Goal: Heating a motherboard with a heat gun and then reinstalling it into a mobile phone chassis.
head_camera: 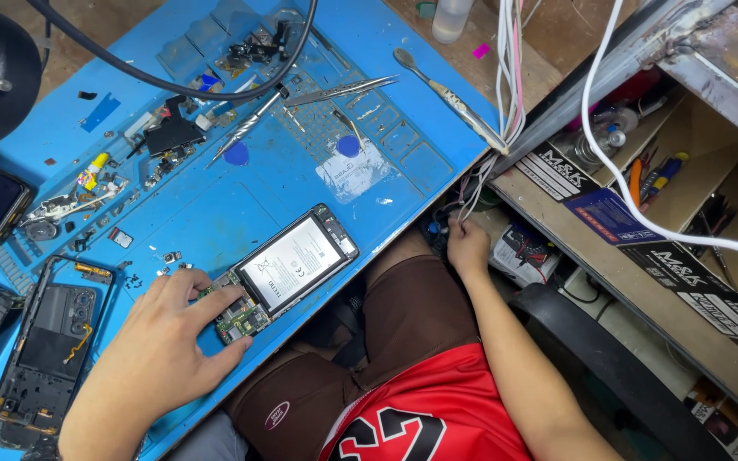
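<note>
my left hand (160, 354) presses spread fingers on the opened black phone with white battery (288, 269). best keep it pinned flat. my right hand (466, 248) pinches white wires (480, 183) below the bench.

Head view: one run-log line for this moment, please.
left hand: resting on opened phone, blue mat | right hand: below bench edge, at white cables | tweezers: untouched
</note>
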